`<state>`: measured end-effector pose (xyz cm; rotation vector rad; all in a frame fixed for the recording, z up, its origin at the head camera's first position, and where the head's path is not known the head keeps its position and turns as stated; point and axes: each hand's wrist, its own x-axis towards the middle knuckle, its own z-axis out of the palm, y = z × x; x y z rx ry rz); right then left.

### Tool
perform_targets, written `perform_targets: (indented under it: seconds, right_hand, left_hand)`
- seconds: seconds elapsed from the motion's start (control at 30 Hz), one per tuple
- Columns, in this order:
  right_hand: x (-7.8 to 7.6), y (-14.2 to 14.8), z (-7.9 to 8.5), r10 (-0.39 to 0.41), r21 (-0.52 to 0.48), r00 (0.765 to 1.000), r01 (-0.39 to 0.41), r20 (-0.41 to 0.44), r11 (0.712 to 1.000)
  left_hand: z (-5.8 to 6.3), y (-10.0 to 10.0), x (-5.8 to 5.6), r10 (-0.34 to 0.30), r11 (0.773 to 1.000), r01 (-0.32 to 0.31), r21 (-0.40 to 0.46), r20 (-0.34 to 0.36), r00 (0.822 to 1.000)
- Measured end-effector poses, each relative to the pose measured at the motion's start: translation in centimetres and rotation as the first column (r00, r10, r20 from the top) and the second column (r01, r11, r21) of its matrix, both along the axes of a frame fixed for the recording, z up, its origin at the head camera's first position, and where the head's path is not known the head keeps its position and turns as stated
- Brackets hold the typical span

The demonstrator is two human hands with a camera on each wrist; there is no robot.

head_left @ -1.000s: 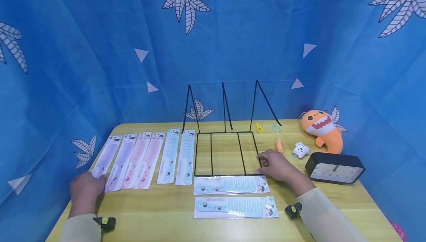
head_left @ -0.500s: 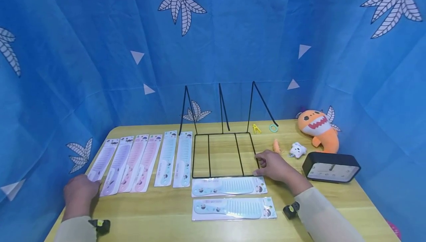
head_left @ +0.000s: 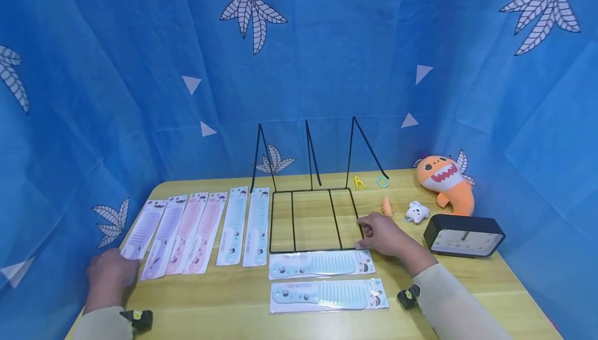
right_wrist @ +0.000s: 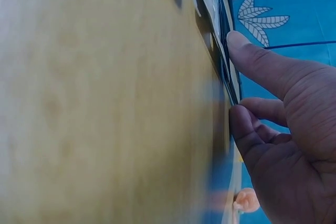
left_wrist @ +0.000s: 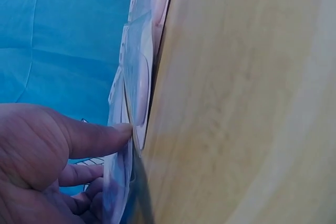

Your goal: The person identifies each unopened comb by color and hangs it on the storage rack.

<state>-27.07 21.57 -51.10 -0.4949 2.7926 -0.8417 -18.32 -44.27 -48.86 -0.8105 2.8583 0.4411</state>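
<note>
Purple comb packaging (head_left: 141, 230) is pinched in the left grip (head_left: 111, 271) by the bench's (head_left: 210, 306) left edge, well apart from the right grip (head_left: 382, 233) holding the wire rack (head_left: 336, 220).

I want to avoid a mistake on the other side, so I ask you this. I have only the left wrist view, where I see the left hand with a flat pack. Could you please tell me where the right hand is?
Observer: The right hand is at the near right corner of the black wire rack.
Operator: Thank you. What is lying directly to the left of this rack, please?
Observer: Two blue combs in packs, side by side.
Operator: I understand. And which larger object stands close to the right arm, on its right side?
Observer: A black clock, standing upright on the table.
</note>
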Motion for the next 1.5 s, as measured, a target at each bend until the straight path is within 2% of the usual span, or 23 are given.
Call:
perform_targets:
  seconds: [0.17, 0.27, 0.43, 0.63, 0.83, 0.97, 1.07, 1.2, 1.33, 1.43, 1.5]
  right_hand:
    - [0.0, -0.1, 0.1, 0.004, -0.003, 1.0, -0.004, -0.005, 1.0]
    - [0.0, -0.1, 0.1, 0.008, 0.001, 1.0, -0.008, -0.007, 1.0]
    - [-0.1, -0.1, 0.0, -0.003, 0.012, 1.0, 0.003, 0.004, 1.0]
    - [-0.2, -0.1, 0.1, 0.003, 0.001, 1.0, -0.003, 0.016, 1.0]
    - [-0.1, -0.2, 0.3, -0.001, -0.001, 1.0, 0.001, 0.027, 1.0]
    - [0.0, -0.3, 0.5, -0.005, 0.005, 0.999, 0.005, 0.032, 1.0]
    - [0.0, -0.2, 0.3, -0.009, 0.005, 0.999, 0.009, 0.036, 1.0]
    - [0.1, -0.1, 0.0, -0.013, 0.012, 0.999, 0.012, 0.029, 1.0]
    - [0.1, -0.2, 0.0, -0.006, 0.01, 1.0, 0.006, 0.027, 1.0]
    - [0.2, -0.2, 0.2, -0.003, 0.004, 1.0, 0.003, 0.03, 1.0]
    - [0.2, -0.2, 0.2, -0.004, 0.005, 1.0, 0.004, 0.031, 1.0]
  left_hand:
    - [-0.3, -0.1, 0.2, 0.017, 0.999, -0.015, 0.037, -0.074, 0.997]
    - [-0.2, 0.0, 0.3, 0.073, 0.994, -0.061, 0.096, -0.133, 0.988]
    - [0.0, 0.2, 0.4, 0.184, 0.971, -0.148, 0.188, -0.19, 0.964]
    - [0.7, 0.2, 0.9, 0.224, 0.961, -0.169, 0.219, -0.257, 0.94]
    - [2.2, 1.1, 0.8, 0.287, 0.939, -0.201, 0.28, -0.312, 0.906]
    - [3.3, 2.4, 0.7, 0.235, 0.942, -0.114, 0.315, -0.381, 0.894]
    - [3.8, 3.8, 0.5, 0.182, 0.928, 0.001, 0.373, -0.456, 0.871]
    - [4.2, 6.4, 0.2, 0.156, 0.867, 0.115, 0.484, -0.484, 0.861]
    - [4.5, 8.8, 0.2, 0.106, 0.816, 0.202, 0.542, -0.483, 0.869]
    - [4.6, 10.1, 0.3, 0.044, 0.792, 0.284, 0.54, -0.514, 0.857]
    - [4.6, 10.9, 0.4, -0.004, 0.778, 0.342, 0.527, -0.54, 0.842]
